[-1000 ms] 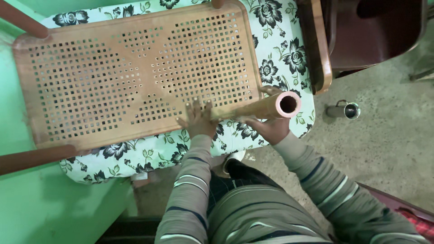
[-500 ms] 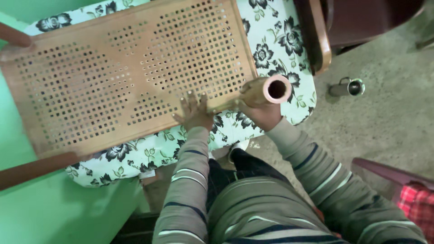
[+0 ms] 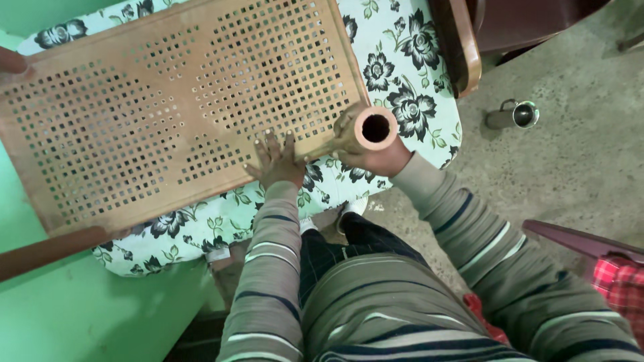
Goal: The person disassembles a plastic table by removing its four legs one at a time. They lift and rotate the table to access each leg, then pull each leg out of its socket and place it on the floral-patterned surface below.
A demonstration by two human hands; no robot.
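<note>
A brown perforated plastic panel (image 3: 168,107), like an upturned stool seat, lies on a floral cloth (image 3: 402,74). My left hand (image 3: 274,161) presses flat on the panel's near edge, fingers spread. My right hand (image 3: 367,151) grips a hollow brown tube leg (image 3: 374,129) that stands at the panel's near right corner, its open end facing the camera.
A small steel cup (image 3: 515,114) lies on the concrete floor to the right. A dark wooden chair (image 3: 463,47) stands behind the cloth's right edge. A green wall (image 3: 80,315) is at lower left, and a brown leg (image 3: 47,248) juts out there. Red checked cloth (image 3: 620,288) shows at far right.
My right hand has tilted the tube leg up from lying nearly flat until its open end points at the camera. The left hand has stayed pressed on the panel.
</note>
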